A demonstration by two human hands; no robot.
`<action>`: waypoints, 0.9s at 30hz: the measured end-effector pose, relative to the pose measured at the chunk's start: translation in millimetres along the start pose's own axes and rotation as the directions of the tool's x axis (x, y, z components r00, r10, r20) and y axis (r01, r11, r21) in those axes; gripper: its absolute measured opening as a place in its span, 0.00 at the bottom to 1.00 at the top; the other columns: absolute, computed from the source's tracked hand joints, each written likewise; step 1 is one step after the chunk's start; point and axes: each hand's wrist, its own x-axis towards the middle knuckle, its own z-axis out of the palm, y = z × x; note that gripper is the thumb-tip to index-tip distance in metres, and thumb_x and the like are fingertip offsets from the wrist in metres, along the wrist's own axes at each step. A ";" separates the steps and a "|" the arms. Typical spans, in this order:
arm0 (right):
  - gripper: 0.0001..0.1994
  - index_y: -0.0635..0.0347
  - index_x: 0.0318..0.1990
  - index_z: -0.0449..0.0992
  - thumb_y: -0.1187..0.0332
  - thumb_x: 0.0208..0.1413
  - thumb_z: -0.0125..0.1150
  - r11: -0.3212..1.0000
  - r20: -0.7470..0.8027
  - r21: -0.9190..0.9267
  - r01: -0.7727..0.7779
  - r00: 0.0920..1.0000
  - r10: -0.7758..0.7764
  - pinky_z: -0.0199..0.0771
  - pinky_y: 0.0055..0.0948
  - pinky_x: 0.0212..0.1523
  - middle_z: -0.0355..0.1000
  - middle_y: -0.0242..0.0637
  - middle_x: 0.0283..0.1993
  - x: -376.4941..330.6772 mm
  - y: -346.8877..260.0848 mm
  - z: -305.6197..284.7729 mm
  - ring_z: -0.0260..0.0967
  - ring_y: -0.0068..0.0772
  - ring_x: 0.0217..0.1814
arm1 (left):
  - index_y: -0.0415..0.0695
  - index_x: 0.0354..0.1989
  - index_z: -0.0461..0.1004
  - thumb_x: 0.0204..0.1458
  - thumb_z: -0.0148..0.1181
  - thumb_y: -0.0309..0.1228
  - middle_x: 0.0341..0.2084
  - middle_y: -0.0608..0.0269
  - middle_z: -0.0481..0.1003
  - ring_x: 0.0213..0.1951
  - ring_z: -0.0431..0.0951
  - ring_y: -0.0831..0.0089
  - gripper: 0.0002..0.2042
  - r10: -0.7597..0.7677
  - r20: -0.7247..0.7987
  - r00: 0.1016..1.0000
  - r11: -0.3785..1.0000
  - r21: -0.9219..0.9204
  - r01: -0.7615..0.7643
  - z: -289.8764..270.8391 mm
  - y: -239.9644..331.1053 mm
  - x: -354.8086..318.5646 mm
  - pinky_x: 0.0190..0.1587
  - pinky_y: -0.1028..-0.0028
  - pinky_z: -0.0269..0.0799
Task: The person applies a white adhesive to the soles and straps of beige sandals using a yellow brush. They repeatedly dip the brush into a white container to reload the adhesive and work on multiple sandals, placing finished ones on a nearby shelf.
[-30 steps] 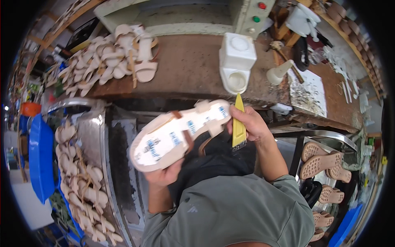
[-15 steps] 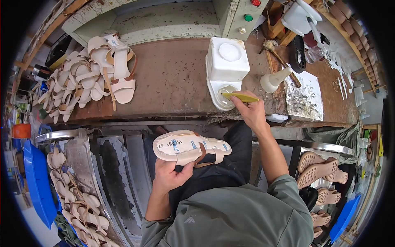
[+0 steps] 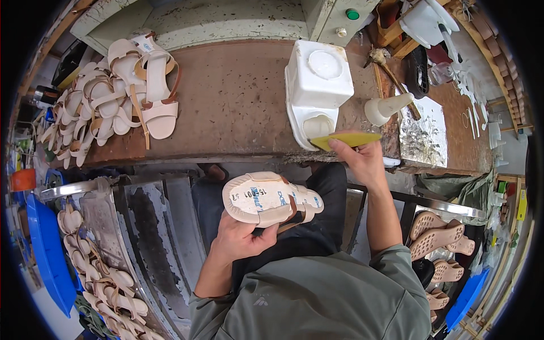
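My left hand is closed on a beige sandal, held above my lap with its pale, printed underside facing up and its straps hanging below. In my right hand is a flat yellow spreader, pinched between thumb and fingers. The spreader's left end lies over the near edge of a white plastic dispenser, by the round cup at its front. That cup holds some pale stuff; I cannot make out whether the spreader touches it.
Beige sandals are heaped on the brown bench at left. A white cone-shaped bottle, a hammer and a stained white sheet lie at right. More sandals fill the lower left; perforated beige soles hang lower right.
My right hand has drawn the spreader out of the cup, toward me and to the right, and turned it flatter. My left hand and the sandal have shifted slightly to the right.
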 end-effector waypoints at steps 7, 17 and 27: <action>0.05 0.68 0.31 0.76 0.74 0.48 0.63 0.749 0.246 0.619 -0.235 0.964 0.099 0.64 0.15 0.17 0.74 0.37 0.24 -43.6 -66.8 19.9 0.66 0.17 0.17 | 0.44 0.36 0.79 0.35 0.58 0.23 0.38 0.57 0.77 0.46 0.75 0.56 0.15 0.060 -0.004 0.998 0.997 -0.042 -0.060 -1.6 31.8 10.2 0.54 0.58 0.64; 0.07 0.63 0.30 0.78 0.73 0.42 0.64 0.265 0.209 0.274 0.924 0.212 -0.955 0.58 0.19 0.18 0.75 0.42 0.31 -87.1 -96.8 29.1 0.69 0.23 0.21 | 0.42 0.41 0.76 0.43 0.58 0.26 0.41 0.52 0.75 0.47 0.74 0.51 0.14 0.117 -0.096 0.988 0.993 0.013 -0.117 -13.6 73.7 -9.0 0.52 0.57 0.66; 0.13 0.61 0.35 0.76 0.63 0.45 0.66 0.376 0.235 0.216 0.901 0.325 -0.916 0.58 0.26 0.22 0.73 0.45 0.35 -110.6 -101.5 2.7 0.69 0.30 0.28 | 0.40 0.45 0.75 0.44 0.53 0.23 0.42 0.54 0.75 0.49 0.73 0.56 0.17 0.028 -0.206 0.978 0.984 -0.167 -0.063 -10.9 106.9 -25.2 0.56 0.61 0.62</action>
